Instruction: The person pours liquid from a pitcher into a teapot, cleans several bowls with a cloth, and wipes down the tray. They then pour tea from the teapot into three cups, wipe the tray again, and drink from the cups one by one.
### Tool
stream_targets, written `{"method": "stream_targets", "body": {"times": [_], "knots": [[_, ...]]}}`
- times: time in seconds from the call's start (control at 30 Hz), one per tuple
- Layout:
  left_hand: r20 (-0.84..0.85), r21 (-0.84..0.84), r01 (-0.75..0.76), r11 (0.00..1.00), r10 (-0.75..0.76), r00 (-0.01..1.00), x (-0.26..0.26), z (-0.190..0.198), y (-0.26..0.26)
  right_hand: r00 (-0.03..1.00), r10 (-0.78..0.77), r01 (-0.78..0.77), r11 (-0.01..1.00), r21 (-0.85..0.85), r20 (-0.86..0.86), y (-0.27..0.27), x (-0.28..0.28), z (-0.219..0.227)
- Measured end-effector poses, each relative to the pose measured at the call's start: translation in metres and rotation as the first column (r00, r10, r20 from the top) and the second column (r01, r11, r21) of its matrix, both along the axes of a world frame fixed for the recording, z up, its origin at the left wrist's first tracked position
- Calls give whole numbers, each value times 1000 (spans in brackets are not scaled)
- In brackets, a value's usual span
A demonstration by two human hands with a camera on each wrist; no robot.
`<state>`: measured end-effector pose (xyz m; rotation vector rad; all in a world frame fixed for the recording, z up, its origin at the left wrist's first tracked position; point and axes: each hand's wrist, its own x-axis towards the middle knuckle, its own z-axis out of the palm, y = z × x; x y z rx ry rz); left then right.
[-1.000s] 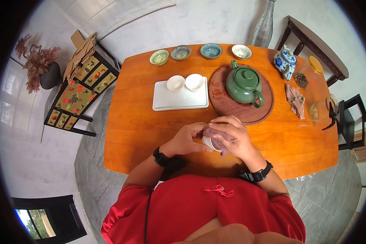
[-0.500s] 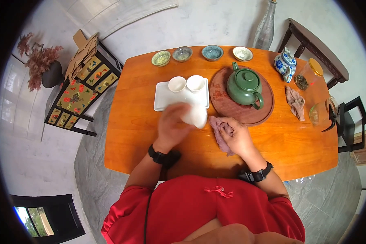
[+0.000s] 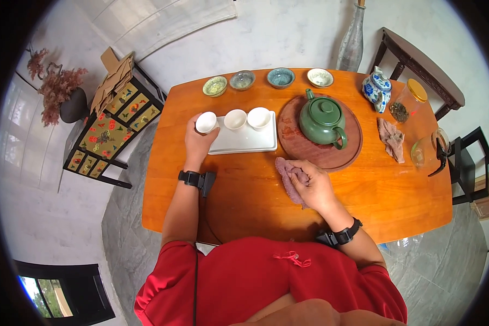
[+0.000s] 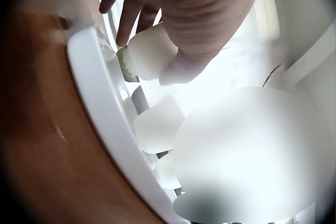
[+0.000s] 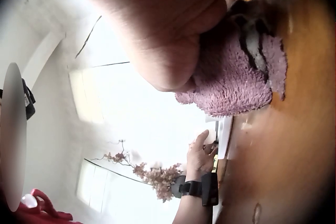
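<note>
The left hand point(image 3: 199, 143) grips a small white cup point(image 3: 206, 123) at the left end of the white tray point(image 3: 243, 142). In the left wrist view, the thumb and fingers of the left hand point(image 4: 189, 14) are around that cup point(image 4: 152, 51). Beside it on the tray stand two more white cups, one in the middle point(image 3: 235, 119) and one at the right point(image 3: 259, 118). Above the table's near part, the right hand point(image 3: 315, 187) holds a crumpled mauve cloth point(image 3: 289, 182); the right wrist view shows the cloth point(image 5: 231, 77) bunched under the right hand point(image 5: 168, 29).
A green teapot point(image 3: 323, 120) stands on a round wooden board point(image 3: 343, 161). Several bowls point(image 3: 281, 77) line the far edge. At the right are a blue-and-white pot point(image 3: 376, 90), a yellow-lidded jar point(image 3: 409, 101), another cloth point(image 3: 391, 139) and a glass pitcher point(image 3: 425, 151).
The left hand has carried the cup away from the cloth, leftward to the tray's left end. The right hand has stayed near the same place with the cloth, which now hangs looser.
</note>
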<state>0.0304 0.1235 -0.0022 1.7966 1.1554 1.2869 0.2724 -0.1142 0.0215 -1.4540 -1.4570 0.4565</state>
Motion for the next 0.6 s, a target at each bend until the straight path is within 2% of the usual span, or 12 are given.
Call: {"method": "stream_targets", "body": {"times": [0.17, 0.3, 0.37, 0.4, 0.47, 0.5, 0.57, 0.6], "knots": [[-121, -59, 59, 997, -66, 990, 7, 2, -3, 1000, 7, -7, 1000, -12, 4, 1, 0, -3], [-121, -56, 91, 994, -97, 988, 3, -3, 4, 1000, 6, -6, 1000, 4, 9, 0, 0, 0], [-297, -32, 52, 998, -59, 953, 0, -2, 6, 1000, 15, -15, 999, -35, -11, 0, 0, 3], [-297, -33, 51, 998, -59, 953, -2, -1, 7, 1000, 16, -16, 999, -36, -11, 0, 0, 3], [-481, 62, 78, 995, -39, 876, -3, 8, 4, 1000, 18, -18, 1000, -12, -5, 0, 0, 1], [-480, 62, 77, 995, -38, 876, -2, 12, 1, 1000, 19, -19, 1000, -12, -5, 0, 0, 2], [-562, 210, 80, 974, 53, 826, 9, 30, -14, 1000, 21, -21, 999, -25, 7, 0, 0, 2], [-562, 208, 79, 975, 53, 825, 13, 37, -17, 1000, 22, -22, 999, -27, 7, 0, 0, 1]]}}
